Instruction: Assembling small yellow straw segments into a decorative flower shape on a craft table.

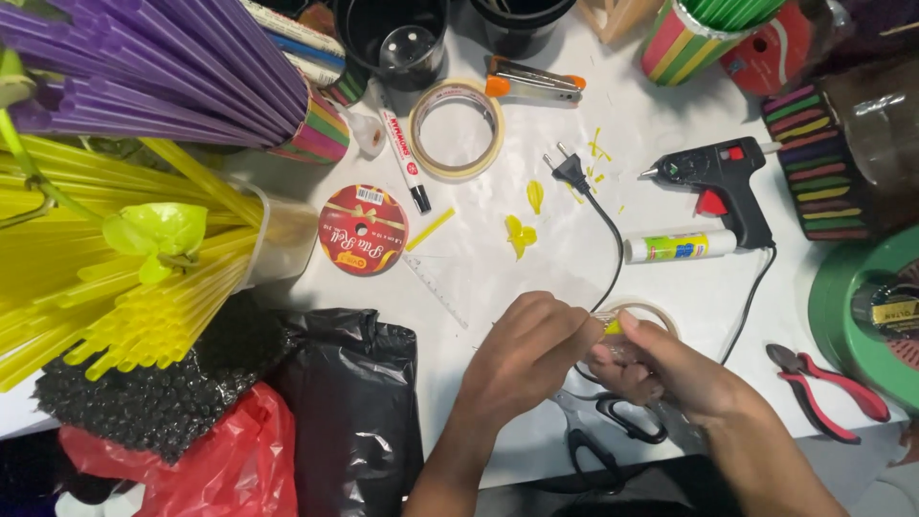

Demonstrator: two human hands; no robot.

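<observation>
**Yellow scrap pinched between our two hands**

Yellow shows where our hands meet in the head view: a small yellow piece (613, 326) sits low on the white surface (479, 278), just in front of a tape roll (649, 312). Our left hand (525, 354) curls over it, grip pressed together on it; our right hand (661, 369) pinches it from the other side. Black scissors (613, 426) lie under our wrists. A black glue gun (720, 180) and a glue stick (680, 246) rest beyond, red pliers (831, 391) to the right.
</observation>
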